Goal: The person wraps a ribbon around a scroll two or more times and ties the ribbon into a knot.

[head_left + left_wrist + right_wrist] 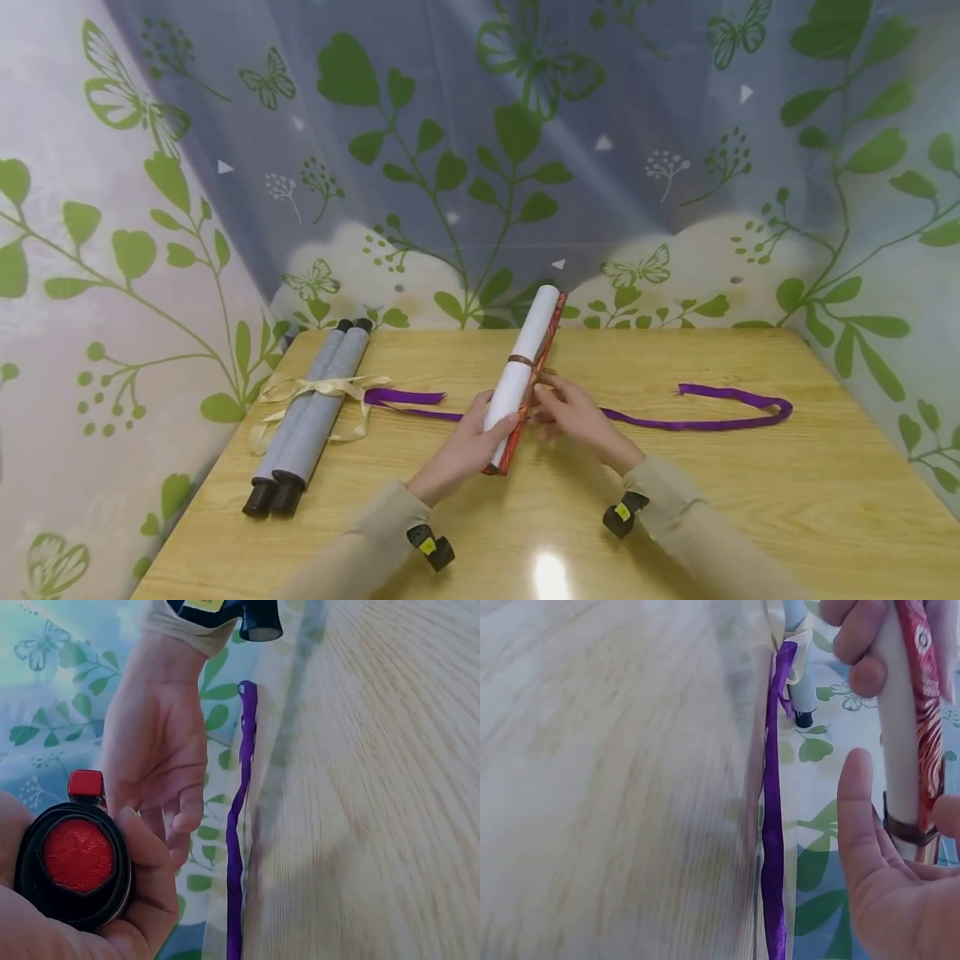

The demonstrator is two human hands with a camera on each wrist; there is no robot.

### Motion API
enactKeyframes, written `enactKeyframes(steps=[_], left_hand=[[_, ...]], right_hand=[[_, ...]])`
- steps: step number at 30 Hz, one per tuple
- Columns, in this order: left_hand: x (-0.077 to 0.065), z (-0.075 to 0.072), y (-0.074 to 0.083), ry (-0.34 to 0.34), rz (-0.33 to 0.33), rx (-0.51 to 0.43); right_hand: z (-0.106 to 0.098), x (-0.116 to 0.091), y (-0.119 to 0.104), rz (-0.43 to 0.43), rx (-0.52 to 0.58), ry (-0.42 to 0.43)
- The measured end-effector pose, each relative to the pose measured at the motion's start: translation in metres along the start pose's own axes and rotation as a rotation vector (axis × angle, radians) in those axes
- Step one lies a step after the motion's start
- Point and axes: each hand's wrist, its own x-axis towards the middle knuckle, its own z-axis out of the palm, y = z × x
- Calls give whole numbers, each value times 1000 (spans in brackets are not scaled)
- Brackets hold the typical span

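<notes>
My left hand grips the lower part of a white roll and a red patterned stick lying along its right side. The pair is held tilted above the table, its far end up. A brown cord goes round the roll near its middle. At the near end, the left wrist view shows a red round face inside a black rim, with the stick's small red end beside it. My right hand is at the cord on the right side, fingers partly behind the stick; I cannot tell whether they pinch the cord.
Two grey scrolls with black end knobs lie side by side on the left of the wooden table, tied with a cream ribbon. A long purple ribbon runs across the table behind my hands. A patterned curtain stands at the back.
</notes>
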Motion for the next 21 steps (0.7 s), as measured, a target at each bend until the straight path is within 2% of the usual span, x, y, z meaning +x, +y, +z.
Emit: enactKeyframes(steps=[5,11,17,21], left_hand=[[8,13,1,-30,17,31],[17,26,2,-70,36,134],[31,36,2,-106,175,241],[41,43,2,-90,169,266]], right_hand=[[-4,3,-4,26,65,26],[-18,4,0,64,91,53],[-36,3,4,82,54,-4],[-44,3,7,82,33,-51]])
